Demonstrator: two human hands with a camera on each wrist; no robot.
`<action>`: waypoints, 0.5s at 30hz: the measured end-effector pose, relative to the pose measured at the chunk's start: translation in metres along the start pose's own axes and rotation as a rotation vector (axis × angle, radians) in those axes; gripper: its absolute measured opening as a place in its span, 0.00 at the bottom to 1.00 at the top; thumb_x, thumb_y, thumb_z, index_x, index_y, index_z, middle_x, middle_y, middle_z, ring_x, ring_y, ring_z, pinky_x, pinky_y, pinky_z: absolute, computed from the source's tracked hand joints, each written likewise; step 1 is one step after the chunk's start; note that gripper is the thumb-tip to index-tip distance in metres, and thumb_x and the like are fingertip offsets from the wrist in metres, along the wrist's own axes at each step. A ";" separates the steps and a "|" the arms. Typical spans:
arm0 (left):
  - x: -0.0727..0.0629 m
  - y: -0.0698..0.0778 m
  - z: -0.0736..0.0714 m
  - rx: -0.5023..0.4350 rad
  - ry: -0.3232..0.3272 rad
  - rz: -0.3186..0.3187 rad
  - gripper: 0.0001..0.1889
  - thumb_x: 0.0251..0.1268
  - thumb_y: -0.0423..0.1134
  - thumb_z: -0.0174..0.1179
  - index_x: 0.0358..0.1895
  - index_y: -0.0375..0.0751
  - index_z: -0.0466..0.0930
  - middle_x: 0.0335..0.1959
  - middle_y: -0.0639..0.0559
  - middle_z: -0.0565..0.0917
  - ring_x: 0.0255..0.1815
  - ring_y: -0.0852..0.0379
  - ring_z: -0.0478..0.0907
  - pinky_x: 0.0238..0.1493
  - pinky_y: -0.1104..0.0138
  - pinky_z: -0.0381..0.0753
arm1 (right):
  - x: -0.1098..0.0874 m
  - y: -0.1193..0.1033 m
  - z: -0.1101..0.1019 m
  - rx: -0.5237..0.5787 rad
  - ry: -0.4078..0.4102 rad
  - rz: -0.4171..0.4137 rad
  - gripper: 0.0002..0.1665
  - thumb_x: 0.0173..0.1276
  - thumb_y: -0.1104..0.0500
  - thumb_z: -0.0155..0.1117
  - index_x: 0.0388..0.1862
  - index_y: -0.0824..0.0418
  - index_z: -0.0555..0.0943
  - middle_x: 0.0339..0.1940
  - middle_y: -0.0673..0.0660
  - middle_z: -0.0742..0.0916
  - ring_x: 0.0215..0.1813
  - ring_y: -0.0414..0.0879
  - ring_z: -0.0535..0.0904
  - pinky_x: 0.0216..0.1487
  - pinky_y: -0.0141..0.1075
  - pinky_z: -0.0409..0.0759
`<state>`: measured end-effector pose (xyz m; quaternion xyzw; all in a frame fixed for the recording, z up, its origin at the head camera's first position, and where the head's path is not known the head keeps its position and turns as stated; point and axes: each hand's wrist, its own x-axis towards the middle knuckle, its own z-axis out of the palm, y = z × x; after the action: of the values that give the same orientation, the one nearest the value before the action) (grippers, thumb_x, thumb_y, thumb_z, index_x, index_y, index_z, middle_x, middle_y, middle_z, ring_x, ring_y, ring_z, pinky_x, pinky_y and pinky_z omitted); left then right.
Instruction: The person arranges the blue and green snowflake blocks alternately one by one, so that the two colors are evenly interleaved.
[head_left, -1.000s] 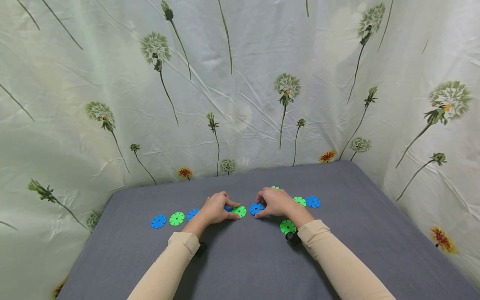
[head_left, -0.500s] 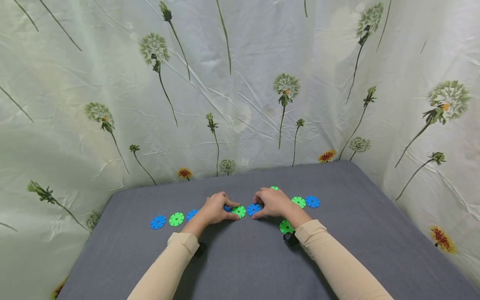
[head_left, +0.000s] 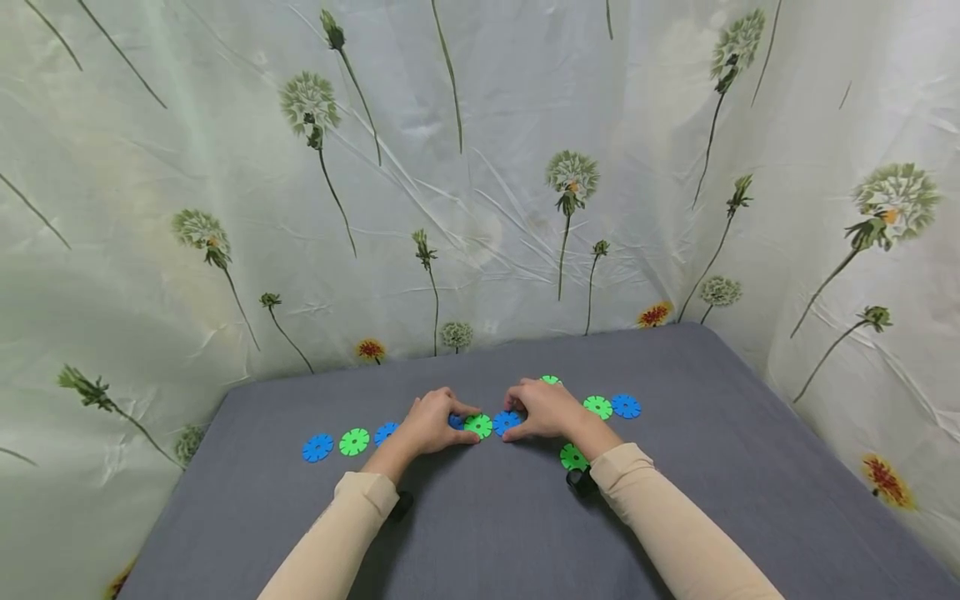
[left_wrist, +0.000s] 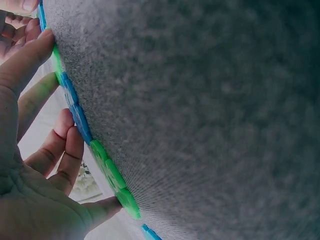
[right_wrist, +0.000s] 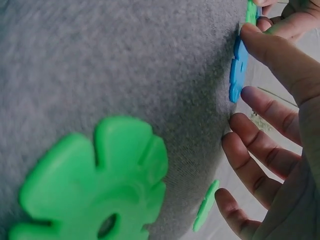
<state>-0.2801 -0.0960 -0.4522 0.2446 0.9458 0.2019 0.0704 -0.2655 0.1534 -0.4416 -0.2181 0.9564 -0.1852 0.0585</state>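
Observation:
Flat, notched plastic interlocking discs in green and blue lie in a row on a grey cloth. My left hand [head_left: 431, 423] holds a green disc [head_left: 477, 427] by its edges between thumb and forefinger. Just right of it, a blue disc [head_left: 506, 424] is pinched between the thumb and forefinger of my right hand [head_left: 546, 408]; the two discs meet edge to edge in the head view. Another blue disc [left_wrist: 76, 107], partly covered by the left hand in the head view, sits on the green one's other side. The right hand's remaining fingers spread loosely beyond its disc [right_wrist: 238, 70].
The row runs left through a blue disc [head_left: 386, 432], a green disc [head_left: 354, 442] and an end blue disc [head_left: 318, 448]. Around the right hand lie green discs [head_left: 573, 457] [head_left: 597, 407] and a blue disc [head_left: 626, 406]. Flowered fabric [head_left: 480, 208] hangs behind the table.
My right hand has slid the blue disc left, narrowing the gap until it meets the green disc. The left hand has stayed in place on the green disc.

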 end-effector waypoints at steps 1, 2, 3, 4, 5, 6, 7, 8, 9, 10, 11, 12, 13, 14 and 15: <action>0.000 0.000 0.000 0.003 0.000 -0.001 0.24 0.61 0.54 0.80 0.61 0.61 0.91 0.47 0.52 0.81 0.48 0.52 0.77 0.73 0.25 0.64 | -0.001 0.001 -0.001 0.012 -0.002 0.000 0.24 0.62 0.39 0.84 0.49 0.49 0.87 0.45 0.48 0.84 0.48 0.43 0.82 0.54 0.48 0.82; 0.000 0.000 0.001 0.009 0.003 0.000 0.23 0.61 0.54 0.80 0.61 0.61 0.91 0.46 0.52 0.81 0.48 0.52 0.77 0.72 0.25 0.64 | -0.001 0.003 -0.001 0.023 -0.005 0.000 0.24 0.63 0.40 0.83 0.50 0.49 0.87 0.46 0.48 0.85 0.50 0.44 0.82 0.56 0.49 0.82; 0.000 0.000 0.001 0.014 0.003 0.000 0.23 0.61 0.55 0.80 0.61 0.62 0.91 0.46 0.52 0.81 0.48 0.52 0.77 0.72 0.26 0.65 | -0.002 0.004 -0.002 0.031 -0.006 0.000 0.24 0.63 0.40 0.83 0.51 0.49 0.87 0.47 0.48 0.85 0.51 0.45 0.83 0.57 0.50 0.82; 0.000 0.000 0.001 0.020 0.005 0.000 0.23 0.61 0.55 0.80 0.61 0.62 0.91 0.46 0.52 0.81 0.48 0.52 0.77 0.72 0.27 0.66 | -0.003 0.006 -0.003 0.036 -0.005 0.003 0.23 0.64 0.40 0.82 0.52 0.49 0.87 0.48 0.48 0.86 0.52 0.45 0.84 0.57 0.52 0.81; 0.000 0.000 0.001 0.028 0.006 0.003 0.24 0.61 0.55 0.80 0.61 0.62 0.91 0.46 0.52 0.81 0.47 0.52 0.77 0.71 0.27 0.67 | -0.004 0.008 -0.005 0.040 -0.003 0.008 0.23 0.65 0.40 0.82 0.52 0.49 0.87 0.49 0.49 0.86 0.53 0.46 0.84 0.58 0.52 0.81; 0.000 0.001 0.001 0.035 0.009 0.007 0.24 0.61 0.55 0.80 0.61 0.62 0.91 0.46 0.52 0.81 0.46 0.52 0.77 0.70 0.28 0.69 | -0.004 0.010 -0.007 0.046 -0.002 0.012 0.23 0.65 0.40 0.81 0.53 0.49 0.87 0.49 0.49 0.86 0.54 0.47 0.84 0.58 0.53 0.81; 0.000 0.001 0.001 0.042 0.011 0.011 0.24 0.61 0.56 0.80 0.61 0.62 0.91 0.45 0.53 0.81 0.45 0.53 0.76 0.69 0.29 0.70 | -0.005 0.011 -0.008 0.048 -0.001 0.020 0.23 0.66 0.40 0.81 0.53 0.49 0.87 0.50 0.50 0.87 0.54 0.47 0.84 0.58 0.54 0.81; 0.000 0.001 0.001 0.049 0.014 0.016 0.24 0.61 0.56 0.80 0.61 0.62 0.91 0.45 0.53 0.81 0.44 0.53 0.76 0.67 0.30 0.72 | -0.006 0.013 -0.011 0.049 -0.001 0.024 0.23 0.67 0.40 0.80 0.53 0.49 0.87 0.50 0.50 0.87 0.55 0.48 0.84 0.58 0.54 0.81; -0.001 0.001 0.001 0.054 0.015 0.020 0.25 0.61 0.56 0.80 0.62 0.62 0.91 0.44 0.53 0.81 0.43 0.54 0.75 0.65 0.32 0.73 | -0.007 0.015 -0.013 0.048 0.001 0.028 0.23 0.67 0.40 0.80 0.53 0.50 0.87 0.50 0.51 0.87 0.55 0.48 0.84 0.58 0.54 0.82; -0.001 0.002 0.001 0.057 0.014 0.024 0.25 0.61 0.56 0.80 0.62 0.62 0.90 0.43 0.53 0.80 0.42 0.55 0.74 0.63 0.34 0.75 | -0.007 0.016 -0.015 0.050 0.002 0.032 0.23 0.67 0.40 0.80 0.54 0.50 0.87 0.51 0.51 0.87 0.56 0.49 0.84 0.58 0.54 0.82; -0.001 0.002 0.000 0.061 0.014 0.029 0.25 0.61 0.56 0.80 0.63 0.62 0.90 0.43 0.54 0.80 0.41 0.56 0.73 0.60 0.36 0.76 | -0.008 0.018 -0.017 0.050 0.003 0.035 0.23 0.68 0.40 0.79 0.54 0.50 0.87 0.51 0.52 0.87 0.56 0.50 0.85 0.57 0.54 0.82; -0.001 0.002 0.000 0.064 0.015 0.033 0.25 0.61 0.56 0.80 0.63 0.63 0.90 0.42 0.55 0.79 0.40 0.56 0.73 0.58 0.39 0.76 | -0.008 0.020 -0.019 0.052 0.003 0.037 0.23 0.68 0.41 0.79 0.55 0.51 0.87 0.52 0.52 0.88 0.56 0.50 0.85 0.57 0.54 0.82; -0.001 0.002 -0.001 0.065 0.014 0.037 0.26 0.61 0.56 0.79 0.63 0.63 0.90 0.41 0.55 0.79 0.39 0.57 0.72 0.55 0.41 0.76 | -0.008 0.022 -0.021 0.048 0.005 0.038 0.23 0.69 0.41 0.79 0.55 0.51 0.87 0.52 0.52 0.88 0.56 0.50 0.85 0.57 0.54 0.82; -0.001 0.002 -0.001 0.066 0.014 0.040 0.26 0.61 0.56 0.79 0.63 0.63 0.90 0.40 0.56 0.79 0.38 0.58 0.71 0.53 0.43 0.75 | -0.008 0.023 -0.023 0.045 0.007 0.039 0.23 0.69 0.41 0.78 0.56 0.51 0.87 0.52 0.53 0.88 0.56 0.50 0.85 0.56 0.54 0.82; -0.001 0.002 -0.002 0.066 0.013 0.043 0.26 0.61 0.56 0.79 0.64 0.63 0.89 0.40 0.56 0.78 0.38 0.58 0.71 0.51 0.46 0.74 | -0.008 0.025 -0.025 0.041 0.010 0.040 0.24 0.70 0.41 0.78 0.57 0.52 0.87 0.52 0.53 0.88 0.56 0.50 0.85 0.56 0.54 0.83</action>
<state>-0.2784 -0.0956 -0.4500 0.2660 0.9468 0.1735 0.0517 -0.2728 0.1865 -0.4278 -0.1967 0.9568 -0.2049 0.0618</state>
